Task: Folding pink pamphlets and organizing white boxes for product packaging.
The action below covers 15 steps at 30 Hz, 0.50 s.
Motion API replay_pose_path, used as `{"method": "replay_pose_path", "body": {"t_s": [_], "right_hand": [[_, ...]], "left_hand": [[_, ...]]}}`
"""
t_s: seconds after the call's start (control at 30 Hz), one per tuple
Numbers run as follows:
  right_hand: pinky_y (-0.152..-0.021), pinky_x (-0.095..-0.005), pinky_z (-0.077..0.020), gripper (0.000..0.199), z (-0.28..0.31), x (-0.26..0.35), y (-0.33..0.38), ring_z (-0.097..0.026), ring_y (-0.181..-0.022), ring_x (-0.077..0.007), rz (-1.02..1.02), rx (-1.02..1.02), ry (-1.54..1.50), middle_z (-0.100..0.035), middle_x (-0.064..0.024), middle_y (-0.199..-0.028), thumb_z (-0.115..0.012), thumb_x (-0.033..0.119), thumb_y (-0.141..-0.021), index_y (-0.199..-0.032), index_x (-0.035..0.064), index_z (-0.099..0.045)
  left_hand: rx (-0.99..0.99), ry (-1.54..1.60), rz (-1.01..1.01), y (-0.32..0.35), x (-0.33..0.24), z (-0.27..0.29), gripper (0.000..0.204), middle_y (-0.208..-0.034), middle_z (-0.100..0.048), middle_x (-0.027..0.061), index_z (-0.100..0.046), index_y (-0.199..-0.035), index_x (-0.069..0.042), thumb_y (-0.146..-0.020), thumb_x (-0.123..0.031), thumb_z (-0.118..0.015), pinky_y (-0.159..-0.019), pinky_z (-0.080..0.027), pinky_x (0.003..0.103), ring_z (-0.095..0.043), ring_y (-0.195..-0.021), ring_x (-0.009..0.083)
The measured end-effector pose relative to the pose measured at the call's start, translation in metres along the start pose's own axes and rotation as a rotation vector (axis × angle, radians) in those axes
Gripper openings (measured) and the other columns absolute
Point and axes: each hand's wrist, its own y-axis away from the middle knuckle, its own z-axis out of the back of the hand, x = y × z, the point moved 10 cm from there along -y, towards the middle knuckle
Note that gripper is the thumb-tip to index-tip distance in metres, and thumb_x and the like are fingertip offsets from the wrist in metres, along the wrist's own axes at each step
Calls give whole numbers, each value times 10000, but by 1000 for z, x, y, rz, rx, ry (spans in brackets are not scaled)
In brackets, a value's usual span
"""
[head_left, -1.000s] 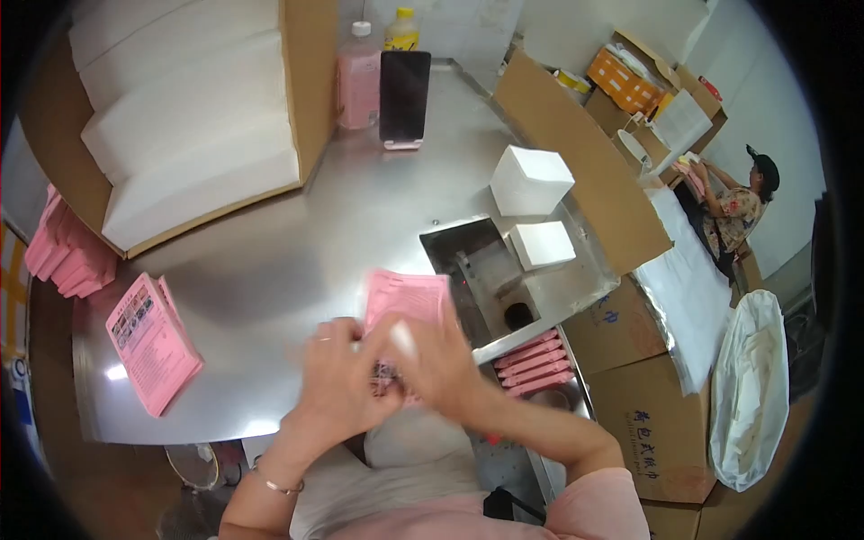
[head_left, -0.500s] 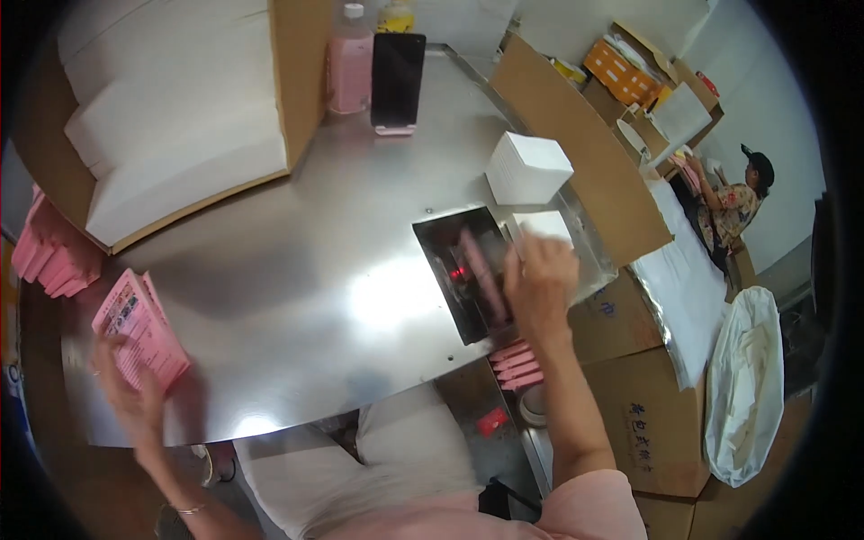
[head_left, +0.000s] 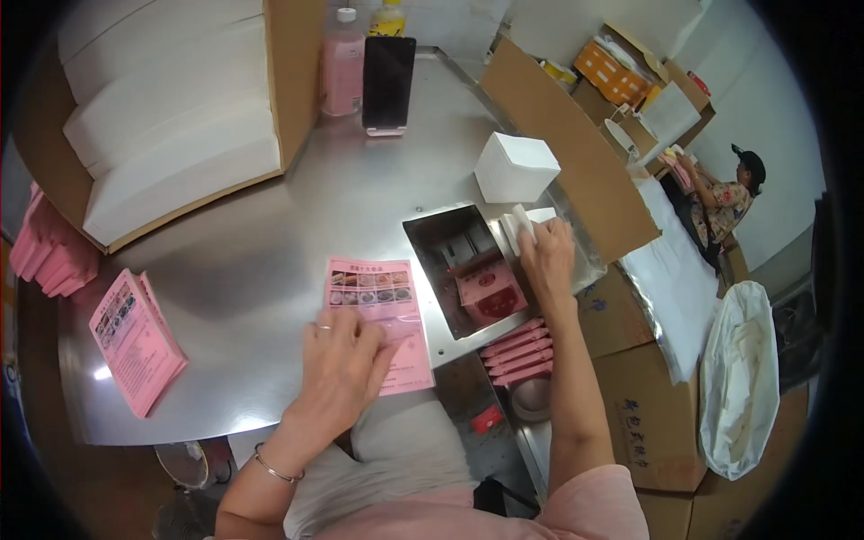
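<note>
My left hand point(head_left: 340, 367) is closed over a pink printed packet point(head_left: 371, 281) at the front of the metal table, its fingers bent on the packet's middle. At the right, my right hand point(head_left: 549, 261) pinches a folded white tissue point(head_left: 518, 229) beside a small white stack point(head_left: 542, 215). Between the hands is a dark rectangular opening point(head_left: 457, 236) in the tabletop, with another pink packet point(head_left: 490, 292) lying inside it. A stack of the same pink packets point(head_left: 137, 346) lies at the far left of the table.
A large carton point(head_left: 301, 81) of white tissue stacks stands at the back left. A phone on a stand point(head_left: 389, 88), a pink bottle point(head_left: 343, 67) and a white tissue block point(head_left: 516, 168) are farther back. Filled pink packs point(head_left: 517, 351) sit below the opening. Another person point(head_left: 727, 193) sits at right.
My left hand has moved right from the packet stack, bringing one pink packet to the table's front. My right hand has a tissue slightly raised. The blurred pink packet now rests in the opening.
</note>
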Motion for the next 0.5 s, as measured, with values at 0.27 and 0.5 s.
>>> {"method": "replay_pose_path", "body": {"t_s": [0.27, 0.5], "right_hand": [[-756, -467, -481, 216, 5, -9, 3, -585, -859, -357, -58, -33, -51, -616, -166, -941, -616, 38, -807, -1001, 17, -710], [-1087, -580, -418, 436, 10, 179, 81, -574, -1200, -453, 554, 223, -223, -597, -229, -1250, -574, 64, -858, -1283, -33, -584]], "left_hand": [[57, 15, 107, 9, 20, -8, 218, -1019, -530, 160, -598, -960, -42, -797, -103, -729, -787, -416, 419, -524, -957, 340], [44, 103, 9, 9, 13, -3, 533, -1379, -508, 240, -626, -1143, 0, -710, -276, -768, -918, -430, 488, -495, -1260, 395]]}}
